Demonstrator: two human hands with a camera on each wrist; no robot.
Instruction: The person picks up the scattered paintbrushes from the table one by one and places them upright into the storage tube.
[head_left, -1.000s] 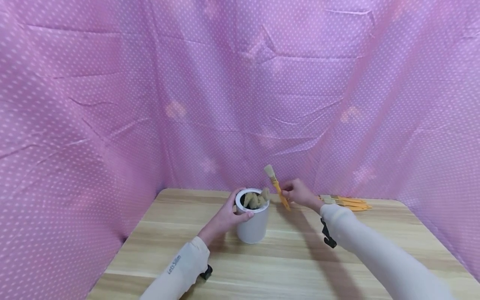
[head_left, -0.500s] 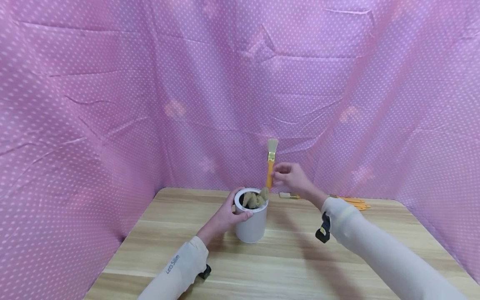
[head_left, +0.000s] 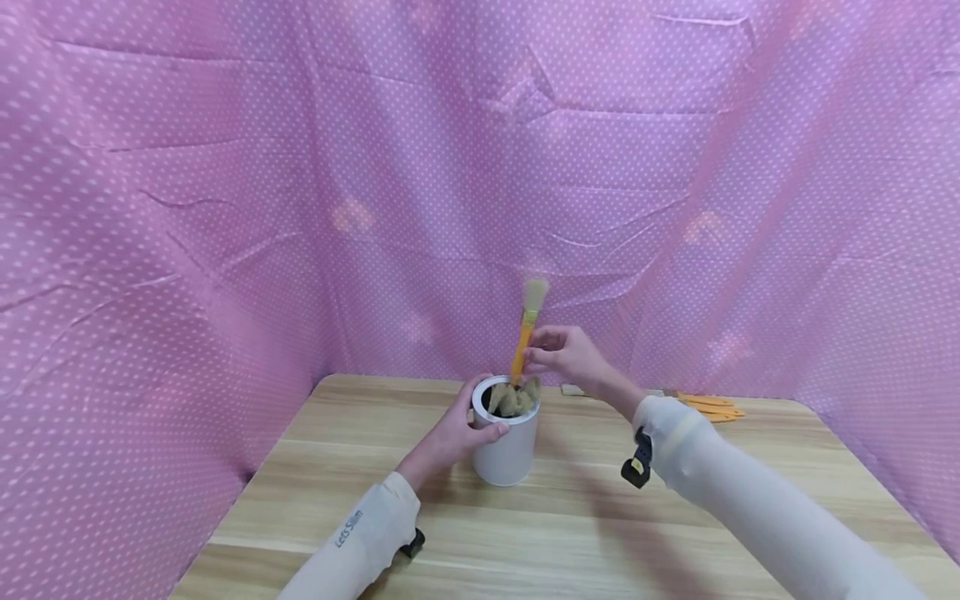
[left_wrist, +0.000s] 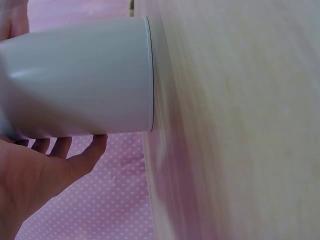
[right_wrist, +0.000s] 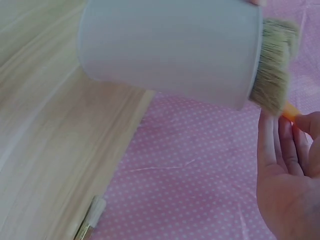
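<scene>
The left hand (head_left: 450, 437) grips the white cup (head_left: 506, 450) at its 9 o'clock side. The right hand (head_left: 566, 358) pinches 1 orange brush (head_left: 522, 337), bristles up, above the cup's rim.

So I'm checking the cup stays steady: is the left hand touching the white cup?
Touching. In the head view the left hand wraps around the white cup, thumb on its rim.

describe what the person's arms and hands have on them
Both hands, left hand and right hand, are bare. Long cream sleeves cover both arms; the left sleeve carries small dark lettering near the cuff. A black strapped device hangs under the right wrist, another under the left.
</scene>
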